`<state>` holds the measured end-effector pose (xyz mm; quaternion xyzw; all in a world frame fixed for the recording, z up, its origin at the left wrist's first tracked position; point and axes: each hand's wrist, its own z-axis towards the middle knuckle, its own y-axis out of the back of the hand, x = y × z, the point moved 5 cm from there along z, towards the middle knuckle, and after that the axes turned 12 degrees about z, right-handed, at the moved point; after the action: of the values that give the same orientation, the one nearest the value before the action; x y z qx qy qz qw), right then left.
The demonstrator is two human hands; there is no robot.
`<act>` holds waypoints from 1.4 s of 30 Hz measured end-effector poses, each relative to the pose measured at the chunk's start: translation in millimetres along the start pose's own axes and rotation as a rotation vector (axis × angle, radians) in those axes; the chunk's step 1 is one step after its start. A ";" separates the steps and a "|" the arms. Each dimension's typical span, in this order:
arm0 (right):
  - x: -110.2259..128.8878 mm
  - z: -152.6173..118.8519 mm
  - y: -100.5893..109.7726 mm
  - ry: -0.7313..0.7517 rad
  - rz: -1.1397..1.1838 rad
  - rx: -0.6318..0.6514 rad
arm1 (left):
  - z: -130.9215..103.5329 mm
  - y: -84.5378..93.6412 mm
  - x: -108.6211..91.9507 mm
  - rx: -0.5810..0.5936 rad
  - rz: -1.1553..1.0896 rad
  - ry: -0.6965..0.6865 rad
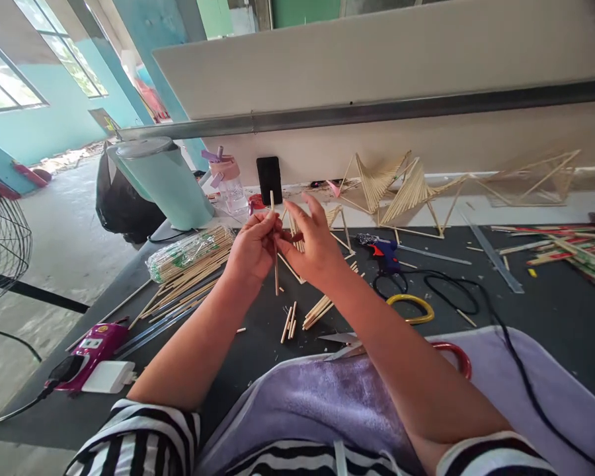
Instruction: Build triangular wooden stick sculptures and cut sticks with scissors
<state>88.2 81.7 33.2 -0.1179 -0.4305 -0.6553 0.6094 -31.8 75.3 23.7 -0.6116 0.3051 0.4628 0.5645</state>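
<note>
Close together above the tabletop, the left hand pinches a wooden stick, while the right hand spreads its fingers beside it, its thumb's hold unclear. Purple cloth covers the near edge, a pale jug stands toward the far left corner, scissors lie by the near edge

The sleeves are striped black and white, with one cuff banded crosswise (its stripes turn lengthwise farther up). The shirt has matching wavy stripes and a pale strip in front. Both hands are bare.
</note>
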 end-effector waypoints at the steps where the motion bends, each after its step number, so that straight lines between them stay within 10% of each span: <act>1: 3.9 1.2 4.5 0.016 -0.003 -0.017 | 0.5 0.3 -1.8 0.000 -0.010 0.005; 6: 34.5 5.2 34.0 0.065 0.002 -0.103 | 4.5 5.0 -11.7 0.004 -0.044 0.019; 11: 42.1 -1.7 53.3 0.044 -0.162 0.082 | 4.2 11.0 -28.4 -0.008 -0.017 -0.042; 22: -76.5 -121.3 119.7 -0.362 -0.609 0.702 | 1.8 5.6 -34.0 0.093 0.002 -0.054; 31: -65.4 -130.0 99.7 -0.143 -0.475 0.470 | 3.2 9.5 -27.3 -0.012 0.006 0.011; 42: -71.2 -93.3 20.4 -0.279 -0.367 0.394 | 38.6 56.1 40.1 -0.240 0.164 0.060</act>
<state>157.4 67.7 -62.7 -0.0063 -0.6428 -0.6361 0.4268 -75.2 109.0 -33.1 -0.6612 0.3135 0.5221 0.4382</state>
